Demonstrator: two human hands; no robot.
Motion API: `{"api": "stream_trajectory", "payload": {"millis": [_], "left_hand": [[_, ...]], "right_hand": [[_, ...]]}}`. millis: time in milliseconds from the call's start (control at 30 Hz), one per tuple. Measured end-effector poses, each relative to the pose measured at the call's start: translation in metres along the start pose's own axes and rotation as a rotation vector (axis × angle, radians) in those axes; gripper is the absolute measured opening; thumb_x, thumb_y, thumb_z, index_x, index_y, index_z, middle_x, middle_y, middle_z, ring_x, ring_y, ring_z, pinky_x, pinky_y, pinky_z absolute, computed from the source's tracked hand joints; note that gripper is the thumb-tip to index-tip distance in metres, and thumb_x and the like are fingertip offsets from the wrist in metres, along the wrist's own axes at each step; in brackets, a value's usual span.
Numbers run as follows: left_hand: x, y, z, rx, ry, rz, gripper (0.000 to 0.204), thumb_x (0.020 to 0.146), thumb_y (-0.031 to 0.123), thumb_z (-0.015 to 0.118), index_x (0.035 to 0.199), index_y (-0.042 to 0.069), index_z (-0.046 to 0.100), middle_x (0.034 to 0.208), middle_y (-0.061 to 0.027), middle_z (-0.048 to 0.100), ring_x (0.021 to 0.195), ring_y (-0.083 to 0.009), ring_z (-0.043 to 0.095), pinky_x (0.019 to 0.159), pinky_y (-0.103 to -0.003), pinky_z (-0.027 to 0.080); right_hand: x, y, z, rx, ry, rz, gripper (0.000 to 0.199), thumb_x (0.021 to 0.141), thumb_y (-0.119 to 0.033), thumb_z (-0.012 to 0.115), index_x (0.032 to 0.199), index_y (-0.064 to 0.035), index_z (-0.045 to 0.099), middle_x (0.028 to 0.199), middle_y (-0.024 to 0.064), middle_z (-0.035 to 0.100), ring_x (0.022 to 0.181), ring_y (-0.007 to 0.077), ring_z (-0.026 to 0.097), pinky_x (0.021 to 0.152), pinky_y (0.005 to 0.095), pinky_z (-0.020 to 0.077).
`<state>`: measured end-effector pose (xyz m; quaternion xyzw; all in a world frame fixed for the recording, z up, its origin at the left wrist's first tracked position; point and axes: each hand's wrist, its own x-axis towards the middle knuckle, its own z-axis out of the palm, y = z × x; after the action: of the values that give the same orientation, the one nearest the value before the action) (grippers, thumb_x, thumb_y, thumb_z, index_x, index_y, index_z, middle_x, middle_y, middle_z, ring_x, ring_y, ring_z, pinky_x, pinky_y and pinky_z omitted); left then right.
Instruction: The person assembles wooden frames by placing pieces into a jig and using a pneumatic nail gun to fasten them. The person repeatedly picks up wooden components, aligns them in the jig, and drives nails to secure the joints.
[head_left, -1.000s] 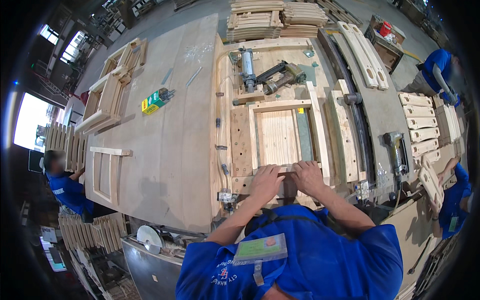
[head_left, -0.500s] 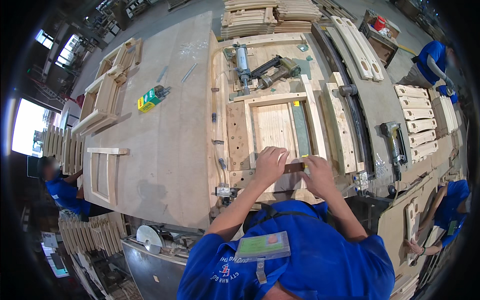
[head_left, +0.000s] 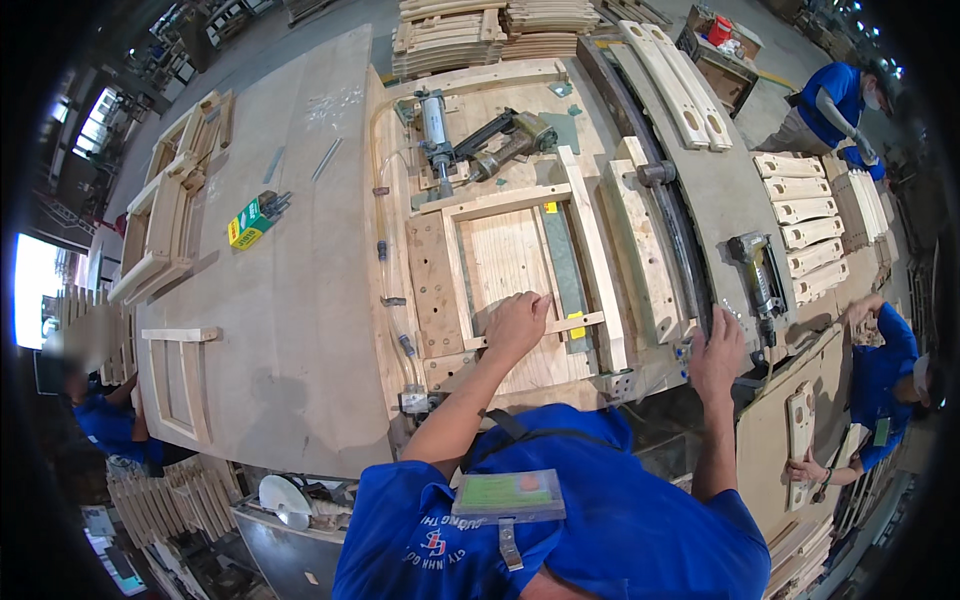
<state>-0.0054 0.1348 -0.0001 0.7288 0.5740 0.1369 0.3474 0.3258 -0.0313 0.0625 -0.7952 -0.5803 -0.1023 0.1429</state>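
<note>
Frame (head_left: 520, 275) looks nearly assembled: left hand (head_left: 517, 325) presses its bottom rail (head_left: 540, 328) flat, right hand (head_left: 717, 355) seemingly empty at worktop (head_left: 300, 300) edge.

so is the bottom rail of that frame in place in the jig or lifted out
In place. The bottom rail lies flat across the foot of the wooden frame, and the left hand rests on it.
</note>
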Motion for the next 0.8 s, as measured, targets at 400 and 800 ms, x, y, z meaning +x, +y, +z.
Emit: {"api": "stream_trajectory", "payload": {"millis": [400,800], "left_hand": [[0.004,0.007,-0.006,0.03,-0.041,-0.069,0.047,0.107,0.043,0.054,0.11,0.001,0.076,0.109,-0.0221,0.075,0.106,-0.0413,0.071,0.095,-0.054,0.056],[0.003,0.001,-0.006,0.056,-0.048,-0.147,0.046,0.106,0.044,0.056,0.108,0.003,0.076,0.109,-0.022,0.076,0.107,-0.0416,0.073,0.095,-0.053,0.057]], "right_hand": [[0.133,-0.07,0.104,0.172,-0.238,0.17,0.047,0.096,-0.022,0.073,0.137,-0.0028,0.061,0.125,0.0244,0.067,0.113,0.0453,0.068,0.094,0.0527,0.0544],[0.161,-0.185,-0.001,1.29,-0.419,0.199,0.028,0.113,-0.032,0.055,0.105,-0.0054,0.057,0.071,-0.0065,0.049,0.052,0.0029,0.042,0.043,0.0239,0.0338]]}}
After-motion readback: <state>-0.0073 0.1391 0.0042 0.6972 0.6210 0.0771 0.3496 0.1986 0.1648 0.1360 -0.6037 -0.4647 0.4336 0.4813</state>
